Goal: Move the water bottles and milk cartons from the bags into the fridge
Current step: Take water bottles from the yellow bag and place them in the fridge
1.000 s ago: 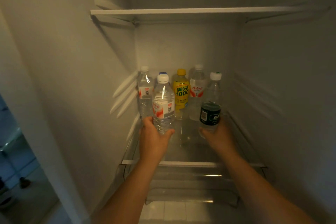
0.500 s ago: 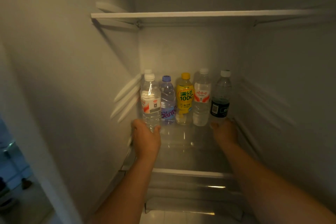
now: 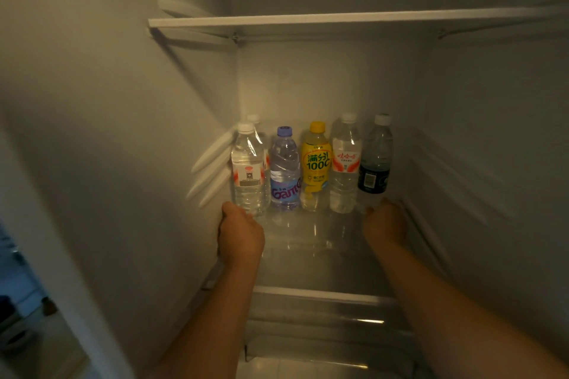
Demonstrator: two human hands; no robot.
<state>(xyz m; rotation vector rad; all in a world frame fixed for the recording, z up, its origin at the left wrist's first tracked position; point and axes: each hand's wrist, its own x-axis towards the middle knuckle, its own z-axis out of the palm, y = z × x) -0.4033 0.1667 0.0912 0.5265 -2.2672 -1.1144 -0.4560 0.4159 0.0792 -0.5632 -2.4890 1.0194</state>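
Observation:
Several bottles stand in a row at the back of the fridge's glass shelf [image 3: 311, 258]. My left hand [image 3: 241, 234] grips the base of a clear water bottle [image 3: 248, 169] with a white cap and red-white label, at the row's left end. My right hand [image 3: 385, 224] holds the bottom of a clear bottle with a dark label [image 3: 376, 160], at the right end. Between them stand a purple-capped bottle [image 3: 284, 169], a yellow drink bottle [image 3: 316, 160] and a red-labelled water bottle [image 3: 345, 163]. Another white-capped bottle [image 3: 254, 119] peeks out behind the left one. No milk cartons or bags are in view.
A white upper shelf [image 3: 338, 19] spans the fridge above the bottles. Shelf rails [image 3: 212, 163] stick out from the left wall beside my left hand. A clear drawer [image 3: 314, 329] sits below the glass shelf. The front half of the glass shelf holds only my forearms.
Both hands have pushed their bottles back and apart into line with the row, the left bottle to the left wall and the dark-labelled one to the right end.

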